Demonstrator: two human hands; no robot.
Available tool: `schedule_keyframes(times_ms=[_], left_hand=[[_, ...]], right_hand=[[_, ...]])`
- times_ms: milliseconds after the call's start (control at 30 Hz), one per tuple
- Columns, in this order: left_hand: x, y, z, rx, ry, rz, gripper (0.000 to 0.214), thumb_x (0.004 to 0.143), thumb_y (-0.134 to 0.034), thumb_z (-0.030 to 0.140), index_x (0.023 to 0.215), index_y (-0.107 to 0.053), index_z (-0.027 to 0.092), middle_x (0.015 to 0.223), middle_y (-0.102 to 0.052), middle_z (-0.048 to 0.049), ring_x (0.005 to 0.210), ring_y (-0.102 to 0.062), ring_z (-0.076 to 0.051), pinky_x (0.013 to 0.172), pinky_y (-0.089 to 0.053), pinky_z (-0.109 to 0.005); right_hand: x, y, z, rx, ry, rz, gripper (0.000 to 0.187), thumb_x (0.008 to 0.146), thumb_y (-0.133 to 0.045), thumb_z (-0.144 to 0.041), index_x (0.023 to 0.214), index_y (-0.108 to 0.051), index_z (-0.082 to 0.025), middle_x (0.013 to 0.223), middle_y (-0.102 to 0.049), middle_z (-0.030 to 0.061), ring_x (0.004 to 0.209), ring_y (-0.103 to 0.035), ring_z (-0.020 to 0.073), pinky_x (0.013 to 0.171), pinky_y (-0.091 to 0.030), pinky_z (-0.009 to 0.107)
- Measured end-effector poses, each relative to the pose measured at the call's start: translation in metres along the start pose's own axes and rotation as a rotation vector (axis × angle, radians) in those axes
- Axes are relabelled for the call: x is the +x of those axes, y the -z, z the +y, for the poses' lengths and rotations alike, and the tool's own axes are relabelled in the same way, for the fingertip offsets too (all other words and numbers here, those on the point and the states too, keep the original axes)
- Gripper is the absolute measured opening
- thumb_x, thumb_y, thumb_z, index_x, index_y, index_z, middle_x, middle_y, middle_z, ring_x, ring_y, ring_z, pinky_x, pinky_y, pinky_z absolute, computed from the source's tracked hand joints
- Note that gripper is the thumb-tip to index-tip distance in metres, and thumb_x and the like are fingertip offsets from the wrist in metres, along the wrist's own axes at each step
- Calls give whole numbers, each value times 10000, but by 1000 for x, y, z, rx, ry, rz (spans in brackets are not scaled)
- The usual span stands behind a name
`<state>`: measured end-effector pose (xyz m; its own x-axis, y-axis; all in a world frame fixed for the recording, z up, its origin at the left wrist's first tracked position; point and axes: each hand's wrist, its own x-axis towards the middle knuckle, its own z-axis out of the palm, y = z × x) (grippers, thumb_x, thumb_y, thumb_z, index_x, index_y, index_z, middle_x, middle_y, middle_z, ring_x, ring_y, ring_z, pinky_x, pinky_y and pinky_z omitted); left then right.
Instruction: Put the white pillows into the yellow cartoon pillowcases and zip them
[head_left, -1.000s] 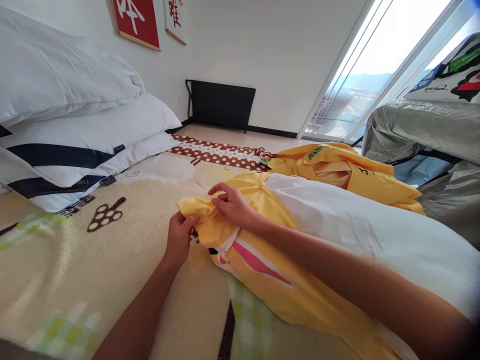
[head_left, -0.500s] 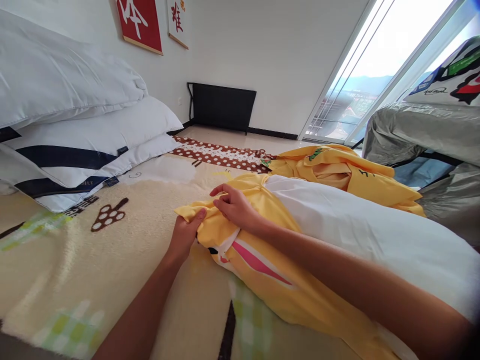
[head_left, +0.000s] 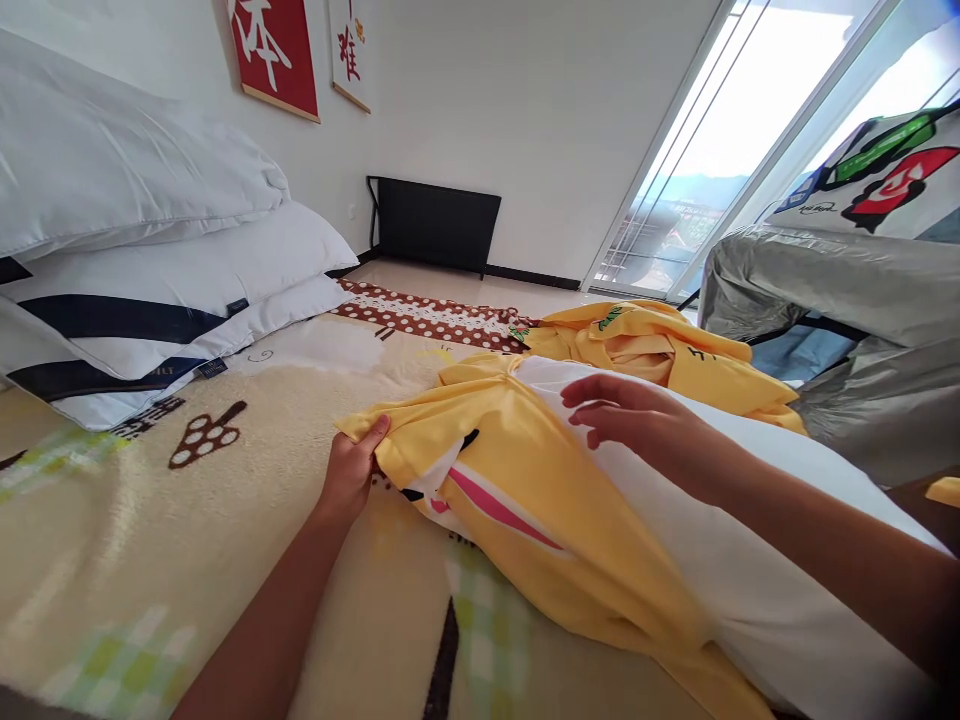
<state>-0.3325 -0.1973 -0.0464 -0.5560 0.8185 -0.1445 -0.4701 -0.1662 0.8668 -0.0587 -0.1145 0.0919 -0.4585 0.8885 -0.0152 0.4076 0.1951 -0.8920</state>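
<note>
A yellow pillowcase (head_left: 517, 450) with a printed cartoon face and a pink patch lies partly over a white pillow (head_left: 787, 480). My left hand (head_left: 351, 470) pinches the pillowcase's far left corner, thumb on top. Above the pillow's white part, my right hand (head_left: 626, 420) hovers with fingers loosely bent and apart, holding nothing. The pillowcase covers the pillow's left end and near side, while its upper right surface is bare. How far the pillow reaches inside the case is hidden.
More yellow printed fabric (head_left: 660, 350) lies crumpled behind the pillow. White pillows (head_left: 187, 260) are stacked at the left on the cream patterned blanket (head_left: 247, 520). A grey plastic-wrapped item (head_left: 825, 300) stands at the right, and a black panel (head_left: 435, 225) leans by the wall.
My right hand has left the pillowcase and moved right, over the white pillow. My left hand still grips the corner. The view has shifted slightly.
</note>
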Motion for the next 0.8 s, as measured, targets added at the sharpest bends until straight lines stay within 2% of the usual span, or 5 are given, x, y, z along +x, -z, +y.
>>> schedule_keyframes(times_ms=[233,433,600,700,800], left_hand=[[-2,-1,4,-69,52,9,470,585,-816,320,972,-658,106,805,-694,-55,609,-620,-154,454,-435,-223],[-3,-6,7,-124,52,65,343,669,-750,222,973,-662,91,913,-703,-85,706,-652,-174,549,-518,-253],[-3,-9,9,-164,23,91,223,729,-679,141,944,-667,84,905,-697,-77,702,-645,-144,579,-535,-223],[-2,-10,12,-175,19,103,184,770,-630,117,946,-665,78,887,-689,-73,667,-630,-129,542,-525,-206],[0,-9,14,-206,7,148,122,785,-601,93,888,-663,76,838,-682,-65,639,-624,-125,533,-522,-204]], right_hand=[[-65,15,25,-66,-240,-83,510,641,-694,-502,1069,-671,-225,1216,-614,107,1172,-531,299,968,-492,397],[-95,25,50,-84,-262,-54,639,661,-624,-620,1185,-623,-255,1280,-578,132,1196,-520,332,977,-481,440],[-103,25,67,-14,-405,-245,550,729,-600,-542,1176,-633,-224,1213,-623,113,1136,-573,288,993,-459,382],[-105,12,71,11,-388,-393,556,740,-593,-496,1216,-613,-210,1301,-569,100,1213,-520,276,998,-445,351],[-103,-1,73,-153,-312,-552,533,744,-589,-402,1243,-600,-215,1261,-596,89,1185,-533,265,997,-431,340]])
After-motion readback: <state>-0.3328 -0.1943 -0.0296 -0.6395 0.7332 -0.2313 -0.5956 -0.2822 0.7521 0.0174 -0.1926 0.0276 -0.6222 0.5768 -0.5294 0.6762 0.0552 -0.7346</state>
